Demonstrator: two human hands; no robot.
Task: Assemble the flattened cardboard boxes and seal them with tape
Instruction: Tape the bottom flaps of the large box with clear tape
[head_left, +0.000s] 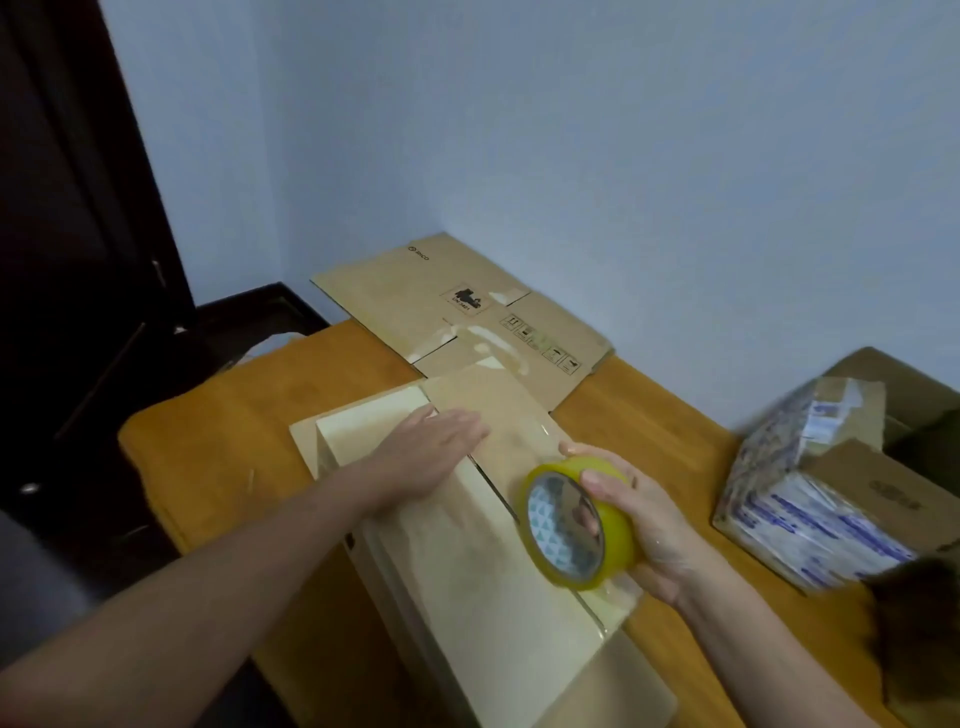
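A pale cardboard box (467, 571) stands on the wooden table (223, 441), its top flaps folded down with a seam running along the middle. My left hand (431, 452) lies flat on the far part of the flaps, fingers straight. My right hand (634, 525) grips a yellow roll of clear tape (576, 525) just over the seam on the box's right side. A strip of clear tape lies along the seam under the roll. A flattened brown box (467, 306) lies at the table's far end against the wall.
Sealed parcels wrapped in printed tape (810, 499) sit on the table's right side, with a brown carton (914, 400) behind them. A dark wooden door (78, 208) stands at the left. The blue wall closes the far side. A dark object (914, 623) shows at lower right.
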